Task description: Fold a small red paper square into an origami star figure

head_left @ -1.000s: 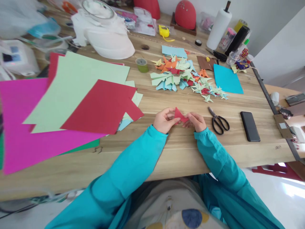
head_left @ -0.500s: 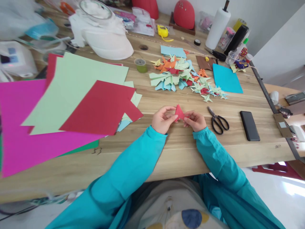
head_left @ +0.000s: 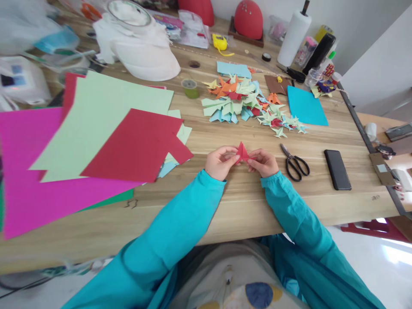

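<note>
A small folded red paper piece (head_left: pixel 242 152) is pinched between both hands just above the wooden table (head_left: pixel 244 201). My left hand (head_left: pixel 220 163) grips its left side with curled fingers. My right hand (head_left: pixel 264 163) holds its right side, fingers pressed together. Both arms wear teal sleeves. Beyond the hands lies a pile of folded paper shapes (head_left: pixel 247 105) in pale green, blue, orange and red.
Large sheets lie fanned at the left: red (head_left: pixel 135 146), pale green (head_left: pixel 99 116), magenta (head_left: pixel 28 180). Black scissors (head_left: pixel 294 162) and a black phone (head_left: pixel 337 170) rest right of my hands. A cyan sheet (head_left: pixel 305 106), a green tape roll (head_left: pixel 190 88), a paper towel roll (head_left: pixel 294 36) and clutter stand further back.
The red piece was folded narrower, from a wider shape into a small upright triangle, and my hands have drawn closer together around it.
</note>
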The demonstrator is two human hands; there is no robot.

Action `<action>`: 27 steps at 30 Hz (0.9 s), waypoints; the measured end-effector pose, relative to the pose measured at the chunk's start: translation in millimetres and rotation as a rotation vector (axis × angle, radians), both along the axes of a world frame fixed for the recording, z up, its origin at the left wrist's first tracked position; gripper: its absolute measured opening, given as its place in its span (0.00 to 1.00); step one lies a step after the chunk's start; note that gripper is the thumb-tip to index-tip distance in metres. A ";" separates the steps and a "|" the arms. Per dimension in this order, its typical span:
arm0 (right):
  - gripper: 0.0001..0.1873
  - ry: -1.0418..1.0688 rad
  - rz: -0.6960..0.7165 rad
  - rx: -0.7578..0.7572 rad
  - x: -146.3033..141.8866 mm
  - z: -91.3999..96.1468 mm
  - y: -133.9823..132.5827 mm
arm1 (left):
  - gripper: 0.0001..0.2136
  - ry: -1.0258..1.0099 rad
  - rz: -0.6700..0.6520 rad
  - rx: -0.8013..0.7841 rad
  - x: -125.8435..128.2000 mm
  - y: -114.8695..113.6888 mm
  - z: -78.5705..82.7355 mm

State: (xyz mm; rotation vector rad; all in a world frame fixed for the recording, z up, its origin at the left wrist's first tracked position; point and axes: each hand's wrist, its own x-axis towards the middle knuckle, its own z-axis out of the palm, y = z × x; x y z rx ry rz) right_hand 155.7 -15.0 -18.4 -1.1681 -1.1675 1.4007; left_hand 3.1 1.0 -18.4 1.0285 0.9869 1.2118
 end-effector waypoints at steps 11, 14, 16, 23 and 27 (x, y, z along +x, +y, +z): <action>0.18 -0.015 -0.004 -0.014 -0.6 0.5 -0.9 | 0.14 0.105 0.015 0.035 -4.4 6.2 -13.0; 0.18 -0.026 0.000 -0.011 -0.4 -0.8 -1.3 | 0.13 0.089 0.011 0.026 -3.7 4.9 -10.4; 0.18 -0.035 -0.004 -0.004 -0.4 -1.8 -1.4 | 0.15 0.064 -0.024 -0.025 -2.7 3.1 -7.1; 0.19 0.034 -0.053 -0.009 -0.4 -1.9 -0.1 | 0.22 -0.020 -0.201 -0.034 -0.6 -1.1 -3.0; 0.18 0.033 -0.051 -0.039 -0.8 -0.7 -0.2 | 0.23 -0.003 -0.202 0.015 -0.9 -0.3 -7.9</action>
